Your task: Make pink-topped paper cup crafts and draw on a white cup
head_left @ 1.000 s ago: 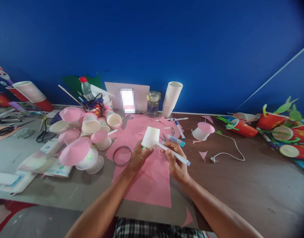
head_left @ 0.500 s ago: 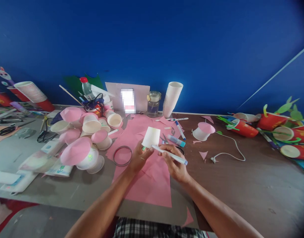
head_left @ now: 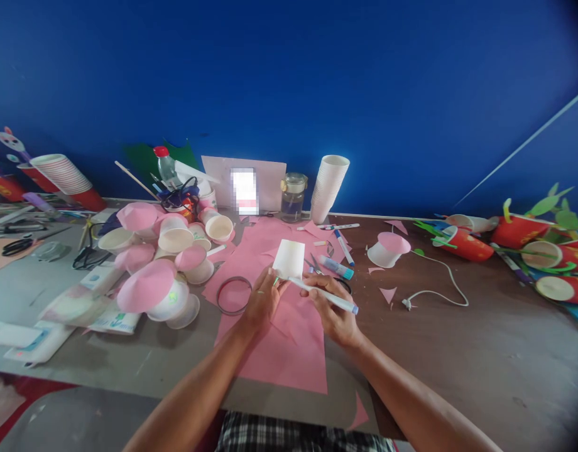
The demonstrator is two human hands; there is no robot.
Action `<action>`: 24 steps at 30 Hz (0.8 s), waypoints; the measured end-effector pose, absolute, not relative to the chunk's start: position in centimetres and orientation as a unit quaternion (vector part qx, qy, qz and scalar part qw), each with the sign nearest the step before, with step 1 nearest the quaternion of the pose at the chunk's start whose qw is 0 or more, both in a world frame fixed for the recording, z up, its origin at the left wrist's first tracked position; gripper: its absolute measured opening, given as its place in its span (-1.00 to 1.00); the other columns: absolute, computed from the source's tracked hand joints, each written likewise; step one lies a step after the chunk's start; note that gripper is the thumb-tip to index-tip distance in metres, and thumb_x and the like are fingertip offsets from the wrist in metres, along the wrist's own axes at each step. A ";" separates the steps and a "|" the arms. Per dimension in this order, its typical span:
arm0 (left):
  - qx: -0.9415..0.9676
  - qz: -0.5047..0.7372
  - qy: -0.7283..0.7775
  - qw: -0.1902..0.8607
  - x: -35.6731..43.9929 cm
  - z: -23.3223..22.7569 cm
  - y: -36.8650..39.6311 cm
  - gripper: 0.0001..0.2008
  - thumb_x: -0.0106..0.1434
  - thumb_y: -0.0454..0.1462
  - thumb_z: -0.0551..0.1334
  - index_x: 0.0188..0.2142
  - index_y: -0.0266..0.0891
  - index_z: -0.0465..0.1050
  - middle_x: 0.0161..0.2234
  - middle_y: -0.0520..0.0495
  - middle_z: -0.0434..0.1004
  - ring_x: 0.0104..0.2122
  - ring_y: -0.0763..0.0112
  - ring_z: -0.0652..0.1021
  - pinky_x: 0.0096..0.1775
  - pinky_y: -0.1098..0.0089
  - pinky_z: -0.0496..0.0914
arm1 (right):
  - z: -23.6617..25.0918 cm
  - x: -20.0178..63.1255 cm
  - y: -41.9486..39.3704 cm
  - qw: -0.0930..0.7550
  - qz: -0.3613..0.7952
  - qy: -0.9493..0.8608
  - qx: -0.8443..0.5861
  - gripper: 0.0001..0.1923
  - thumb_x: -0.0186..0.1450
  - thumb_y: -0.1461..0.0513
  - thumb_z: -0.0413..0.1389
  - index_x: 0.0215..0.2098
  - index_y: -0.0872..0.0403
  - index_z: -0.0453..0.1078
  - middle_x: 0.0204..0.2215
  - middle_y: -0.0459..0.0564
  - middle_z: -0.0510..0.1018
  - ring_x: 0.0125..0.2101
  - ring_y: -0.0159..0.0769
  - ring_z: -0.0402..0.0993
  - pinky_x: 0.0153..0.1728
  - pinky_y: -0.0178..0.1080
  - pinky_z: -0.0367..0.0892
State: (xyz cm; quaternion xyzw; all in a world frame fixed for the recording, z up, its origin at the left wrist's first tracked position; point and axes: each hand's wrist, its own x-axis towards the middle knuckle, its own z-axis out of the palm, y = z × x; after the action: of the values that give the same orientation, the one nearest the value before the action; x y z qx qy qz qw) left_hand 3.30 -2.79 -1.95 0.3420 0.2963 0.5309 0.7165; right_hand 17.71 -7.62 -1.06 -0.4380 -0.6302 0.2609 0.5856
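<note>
The paper cup (head_left: pixel 289 258), upside down, is pinched in the left hand (head_left: pixel 265 300). The right hand (head_left: pixel 330 311), fingers clamped on a marker (head_left: pixel 323 295), has brought its tip nearer the cup's lower edge, seemingly ready to draw.

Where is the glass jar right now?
The glass jar stands at the back of the table by the blue wall, between the white card and the stack of white cups.

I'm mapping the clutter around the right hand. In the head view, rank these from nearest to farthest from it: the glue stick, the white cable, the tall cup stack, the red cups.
1. Glue stick, just beyond the right hand.
2. White cable, to its right on the table.
3. Tall cup stack, at the back by the wall.
4. Red cups, far right edge.
</note>
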 end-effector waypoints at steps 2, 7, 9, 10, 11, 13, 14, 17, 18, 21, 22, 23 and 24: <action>0.351 0.537 0.287 0.711 3.3 -1.9 -2.8 -0.75 0.16 -0.08 0.29 -0.29 -0.20 0.48 -0.16 -0.06 0.56 0.03 0.24 0.46 0.18 0.11 0.23 | -1.1 17.7 -7.6 0.587 0.263 -0.622 -0.446 -0.85 0.35 0.19 0.03 -0.16 0.02 0.40 -0.40 -0.02 0.55 -0.26 -0.20 0.52 -0.28 -0.20 0.40; 0.361 0.547 0.300 0.693 3.4 -1.3 -3.0 -0.74 0.17 -0.07 0.29 -0.28 -0.21 0.49 -0.18 -0.06 0.57 0.01 0.23 0.48 0.14 0.12 0.26 | -1.0 17.6 -7.5 0.580 0.275 -0.632 -0.434 -0.87 0.35 0.19 0.04 -0.21 0.02 0.41 -0.28 0.01 0.56 -0.42 -0.30 0.51 -0.36 -0.23 0.40; 0.368 0.548 0.299 0.689 3.3 -1.2 -3.0 -0.72 0.16 -0.08 0.30 -0.23 -0.20 0.50 -0.17 -0.06 0.57 0.00 0.24 0.48 0.13 0.15 0.27 | -1.1 17.5 -7.5 0.582 0.272 -0.631 -0.436 -0.87 0.35 0.19 0.04 -0.20 0.02 0.41 -0.25 0.02 0.56 -0.40 -0.29 0.52 -0.33 -0.21 0.40; 0.373 0.549 0.297 0.686 3.3 -1.2 -3.0 -0.71 0.16 -0.08 0.30 -0.20 -0.20 0.50 -0.17 -0.07 0.56 -0.01 0.24 0.48 0.13 0.16 0.27 | -1.1 17.5 -7.5 0.583 0.268 -0.628 -0.441 -0.86 0.35 0.19 0.04 -0.19 0.02 0.40 -0.27 0.02 0.56 -0.39 -0.28 0.52 -0.34 -0.21 0.40; 0.379 0.550 0.293 0.685 3.3 -1.2 -2.9 -0.70 0.15 -0.09 0.31 -0.18 -0.20 0.49 -0.17 -0.07 0.56 -0.02 0.25 0.49 0.12 0.17 0.27 | -1.1 17.6 -7.5 0.582 0.263 -0.626 -0.447 -0.85 0.35 0.19 0.03 -0.17 0.02 0.40 -0.30 0.01 0.56 -0.39 -0.27 0.52 -0.35 -0.22 0.40; 0.388 0.549 0.289 0.681 3.3 -1.3 -2.8 -0.68 0.16 -0.09 0.30 -0.15 -0.20 0.49 -0.17 -0.08 0.56 -0.03 0.25 0.49 0.11 0.19 0.28 | -1.2 17.6 -7.4 0.579 0.258 -0.629 -0.451 -0.85 0.35 0.19 0.03 -0.17 0.02 0.39 -0.33 0.00 0.56 -0.39 -0.26 0.51 -0.37 -0.22 0.39; 0.390 0.549 0.290 0.680 3.2 -1.5 -2.8 -0.67 0.17 -0.09 0.29 -0.14 -0.20 0.49 -0.17 -0.08 0.56 -0.03 0.25 0.49 0.10 0.19 0.29 | -1.1 17.6 -7.4 0.576 0.261 -0.633 -0.447 -0.86 0.35 0.19 0.03 -0.18 0.03 0.40 -0.33 0.01 0.56 -0.40 -0.27 0.51 -0.36 -0.22 0.39; 0.394 0.548 0.295 0.676 3.2 -2.0 -2.6 -0.64 0.18 -0.07 0.28 -0.08 -0.18 0.47 -0.15 -0.08 0.55 -0.03 0.25 0.49 0.08 0.21 0.30 | -1.0 17.6 -7.4 0.575 0.274 -0.634 -0.438 -0.86 0.35 0.18 0.04 -0.21 0.03 0.40 -0.28 0.02 0.57 -0.41 -0.29 0.50 -0.36 -0.23 0.39; 0.397 0.548 0.296 0.675 3.1 -2.3 -2.5 -0.62 0.18 -0.06 0.27 -0.06 -0.17 0.46 -0.13 -0.09 0.54 -0.02 0.25 0.48 0.08 0.21 0.30 | -0.9 17.7 -7.4 0.576 0.276 -0.630 -0.442 -0.86 0.35 0.18 0.04 -0.21 0.03 0.40 -0.30 0.01 0.57 -0.41 -0.29 0.50 -0.37 -0.24 0.39; 0.414 0.545 0.298 0.665 2.9 -3.0 -2.3 -0.62 0.21 -0.07 0.25 -0.04 -0.17 0.45 -0.12 -0.09 0.54 -0.02 0.25 0.48 0.07 0.22 0.31 | -1.0 17.7 -7.4 0.579 0.266 -0.620 -0.459 -0.84 0.35 0.17 0.04 -0.19 0.04 0.41 -0.40 -0.02 0.55 -0.41 -0.27 0.49 -0.41 -0.25 0.37; 0.420 0.545 0.302 0.660 2.9 -3.2 -2.2 -0.63 0.21 -0.07 0.25 -0.03 -0.17 0.45 -0.12 -0.09 0.53 -0.02 0.25 0.47 0.06 0.22 0.31 | -1.0 17.7 -7.4 0.577 0.265 -0.624 -0.456 -0.84 0.35 0.17 0.04 -0.19 0.04 0.41 -0.39 -0.01 0.55 -0.41 -0.28 0.49 -0.40 -0.25 0.37; 0.423 0.545 0.307 0.656 2.8 -3.4 -2.2 -0.63 0.22 -0.07 0.24 -0.03 -0.17 0.44 -0.11 -0.09 0.53 -0.02 0.25 0.47 0.06 0.22 0.31 | -1.0 17.8 -7.4 0.574 0.267 -0.630 -0.450 -0.84 0.35 0.17 0.04 -0.20 0.04 0.41 -0.37 -0.01 0.56 -0.42 -0.29 0.49 -0.40 -0.24 0.37; 0.423 0.545 0.312 0.653 2.8 -3.4 -2.1 -0.63 0.22 -0.07 0.24 -0.04 -0.18 0.45 -0.11 -0.09 0.53 -0.02 0.25 0.47 0.06 0.22 0.32 | -1.1 17.8 -7.4 0.571 0.272 -0.636 -0.443 -0.85 0.35 0.17 0.04 -0.20 0.04 0.41 -0.34 0.00 0.56 -0.43 -0.30 0.48 -0.40 -0.24 0.37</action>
State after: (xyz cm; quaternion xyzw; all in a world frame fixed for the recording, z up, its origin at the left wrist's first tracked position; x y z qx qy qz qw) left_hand 2.81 -2.15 -3.43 0.4230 0.3116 0.5451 0.6533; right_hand 17.77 -7.41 -1.08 -0.4428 -0.6360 0.2720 0.5705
